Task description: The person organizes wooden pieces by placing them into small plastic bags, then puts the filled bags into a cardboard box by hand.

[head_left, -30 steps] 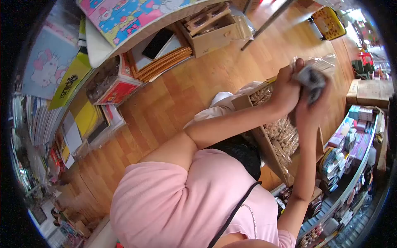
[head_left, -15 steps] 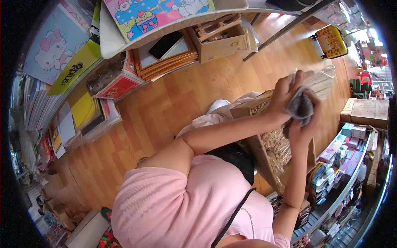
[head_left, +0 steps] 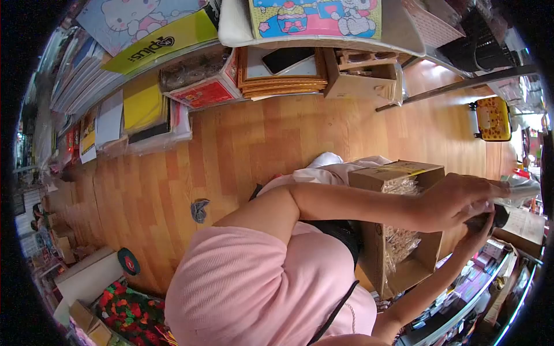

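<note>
My left hand (head_left: 456, 199) reaches far right and grips a small dark packet in clear plastic (head_left: 511, 190). My right hand (head_left: 482, 226) comes up from below and holds the same packet at its underside. Both hands meet over the right side of an open cardboard box (head_left: 398, 173), which holds several clear bags of small light-coloured items (head_left: 398, 242). The packet itself is mostly hidden by my fingers.
A wooden floor (head_left: 231, 155) spreads to the left. Along the top stand a table with a cartoon-print cover (head_left: 314, 17), stacked frames (head_left: 280, 81), a small cardboard box (head_left: 360, 81) and book piles (head_left: 144, 106). A yellow case (head_left: 491, 118) lies at right. Shelves of goods (head_left: 490, 277) fill the lower right.
The view swung so the shelves and table moved to the top. My hands with the packet moved from above the box out past its right side and lower.
</note>
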Available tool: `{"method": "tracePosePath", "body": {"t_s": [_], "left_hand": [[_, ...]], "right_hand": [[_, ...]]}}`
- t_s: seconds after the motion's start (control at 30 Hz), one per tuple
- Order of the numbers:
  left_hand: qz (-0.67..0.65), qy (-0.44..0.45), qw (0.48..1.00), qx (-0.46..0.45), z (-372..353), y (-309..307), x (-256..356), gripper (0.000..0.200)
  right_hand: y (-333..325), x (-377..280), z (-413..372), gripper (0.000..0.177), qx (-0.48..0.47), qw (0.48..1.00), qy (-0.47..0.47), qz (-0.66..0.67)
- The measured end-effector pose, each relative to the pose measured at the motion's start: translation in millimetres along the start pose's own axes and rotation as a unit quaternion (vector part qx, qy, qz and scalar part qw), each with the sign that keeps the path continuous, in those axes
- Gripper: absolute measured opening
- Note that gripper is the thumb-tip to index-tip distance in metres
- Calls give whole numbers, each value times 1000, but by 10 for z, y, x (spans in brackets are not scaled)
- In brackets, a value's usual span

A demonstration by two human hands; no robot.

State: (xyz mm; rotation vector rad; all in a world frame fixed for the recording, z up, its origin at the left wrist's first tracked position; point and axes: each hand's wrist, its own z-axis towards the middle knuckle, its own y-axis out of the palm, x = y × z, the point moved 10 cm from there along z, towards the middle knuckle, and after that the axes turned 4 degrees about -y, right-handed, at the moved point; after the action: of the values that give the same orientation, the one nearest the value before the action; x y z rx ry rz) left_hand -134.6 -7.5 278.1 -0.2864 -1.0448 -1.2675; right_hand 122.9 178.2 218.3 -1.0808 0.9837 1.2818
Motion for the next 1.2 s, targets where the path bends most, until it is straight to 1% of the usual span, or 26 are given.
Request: {"method": "tracePosePath", "body": {"t_s": [0.03,0.1,0.13,0.17,0.23,0.27,0.3,0.33,0.37,0.4,0.5,0.53,0.57,0.6,0.63,0.67,0.7,0.73,0.8,0.83,0.9,0.97,1.03,1.1,1.17,1.2], "left_hand": [[20,145,988,53,-9,-27,217,25],[90,183,979,22,17,129,138,31],[185,259,947,-37,-53,330,146,34],[277,330,897,-95,-155,521,131,38],[259,382,875,-149,-281,565,135,28],[269,383,860,-204,-371,636,44,28],[279,383,842,-258,-461,692,-37,27],[342,394,801,-292,-532,742,-156,27],[340,397,799,-296,-541,720,-195,27],[316,386,813,-300,-519,670,-194,28],[321,380,809,-312,-446,569,-143,39],[285,294,851,-328,-281,495,-166,50],[247,205,883,-341,-135,420,-230,63],[136,108,932,-319,44,274,-283,88],[-35,43,962,-268,174,137,-364,99],[-161,-28,964,-209,227,57,-439,91],[-283,-99,943,-146,225,7,-505,84],[-283,-93,942,-155,189,94,-499,84],[-174,-163,954,-180,-15,371,-735,68],[-281,-201,912,-219,-188,615,-723,62],[-319,-226,896,-212,-373,824,-707,58],[-410,-330,840,-130,-411,812,-698,54],[-418,-337,837,-107,-426,825,-724,51],[-424,-345,833,-81,-437,779,-768,48],[-269,-411,864,-111,-551,700,-952,49],[-268,-412,864,-114,-581,707,-1073,49]], "right_hand": [[128,27,-158,50,-42,997,42,40],[259,-67,-596,56,42,982,101,152],[186,10,-667,61,74,959,133,239],[252,-72,-748,61,79,958,132,241],[269,-340,-944,67,151,972,108,142],[-25,-64,-628,70,21,968,71,241],[-106,0,-657,70,26,967,68,244],[67,31,-699,72,-75,930,99,346],[228,-9,-786,73,-176,872,127,439],[309,-62,-881,64,-256,863,122,417],[-221,525,-852,52,-238,889,183,346],[23,330,-933,46,-268,850,183,415],[82,292,-966,46,-263,852,177,417],[-63,366,-897,47,-155,889,171,395],[-273,436,-851,49,-44,914,162,370],[-114,319,-851,50,-152,844,158,489],[-75,259,-851,50,-151,845,150,491],[66,130,-884,50,-173,833,135,508],[198,54,-942,51,-205,821,121,519],[90,240,-960,54,-19,887,166,430],[472,105,-1099,51,-99,826,185,523],[526,90,-1141,50,-101,834,169,515],[746,-121,-1197,52,-160,802,160,553],[716,-85,-1190,56,-176,806,147,545],[701,-40,-1193,57,-143,845,144,494],[704,-61,-1193,57,-141,846,142,495]]}}
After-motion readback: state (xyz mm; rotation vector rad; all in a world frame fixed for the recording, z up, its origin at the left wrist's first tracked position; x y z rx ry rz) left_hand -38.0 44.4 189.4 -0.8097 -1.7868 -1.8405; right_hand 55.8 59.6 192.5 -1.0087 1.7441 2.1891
